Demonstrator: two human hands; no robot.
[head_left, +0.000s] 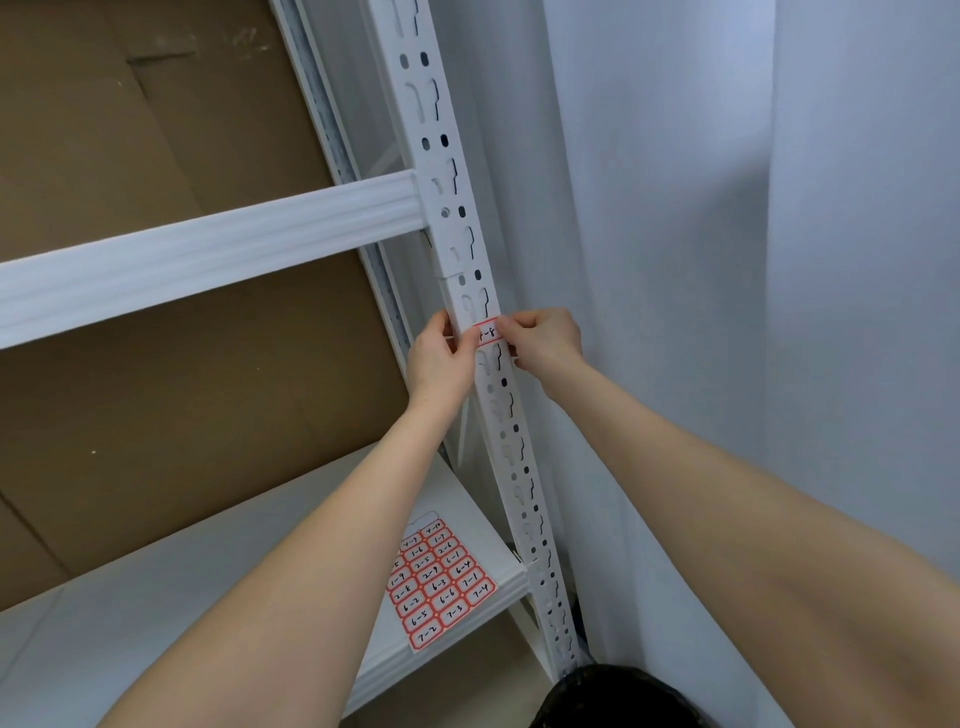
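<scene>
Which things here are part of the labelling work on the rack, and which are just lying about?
In use: red-bordered label, pinched by left hand and right hand against the white upright post; label sheet on the lower shelf.
Lying about: cardboard behind the rack, white curtain, dark object at the bottom edge.

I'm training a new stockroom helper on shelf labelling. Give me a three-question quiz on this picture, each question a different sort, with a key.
1. True or false: both hands are at the white upright post of the rack.
2. Multiple choice: where does the sheet of labels lie? A) on the white shelf board B) on the cross beam C) in the left hand
3. Fill in: the right hand pinches a small red-bordered ____ against the post.

Key: 1 true; 2 A; 3 label.
</scene>
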